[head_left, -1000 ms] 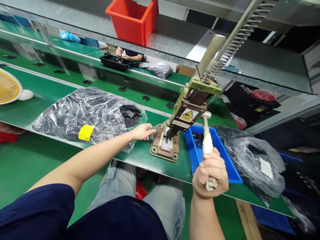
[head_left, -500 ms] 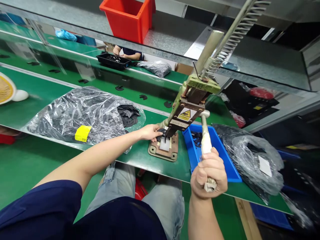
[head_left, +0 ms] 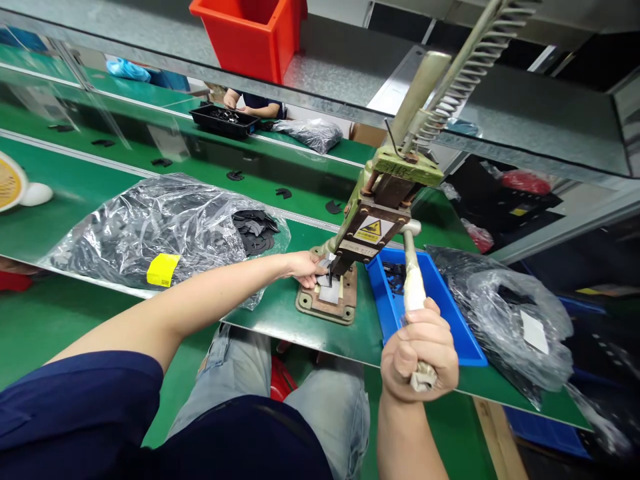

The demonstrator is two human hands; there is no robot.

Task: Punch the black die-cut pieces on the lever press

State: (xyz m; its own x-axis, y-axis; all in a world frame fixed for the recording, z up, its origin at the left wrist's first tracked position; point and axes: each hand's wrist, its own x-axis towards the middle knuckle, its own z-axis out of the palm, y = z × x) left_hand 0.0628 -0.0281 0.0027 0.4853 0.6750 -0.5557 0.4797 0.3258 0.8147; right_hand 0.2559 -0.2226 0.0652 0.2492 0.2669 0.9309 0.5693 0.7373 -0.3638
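A green hand press (head_left: 373,223) stands on the bench, its brown base plate (head_left: 325,312) near the front edge. My left hand (head_left: 306,268) reaches in from the left and pinches a dark flat plastic part (head_left: 325,275) beneath the ram, over the plate. The part is partly hidden by my fingers and the tool tip. With fingers wrapped round its white-taped grip, my right hand (head_left: 420,350) holds the press lever (head_left: 413,283). To the left lies a clear plastic bag (head_left: 200,193) of similar black parts (head_left: 256,230), its mouth open toward the press.
Right of the press sit a blue bin (head_left: 440,313) with black parts and another plastic bag (head_left: 520,320). Single black parts lie along the green conveyor (head_left: 260,187). A red bin (head_left: 250,40) stands on the shelf above. Across the line, a co-worker's hands (head_left: 235,101) are near a black tray (head_left: 223,123).
The dark part under the ram has turned or shifted in my left hand and now shows a lighter face. My right hand stays on the lever. Parts on the conveyor have moved slightly left.
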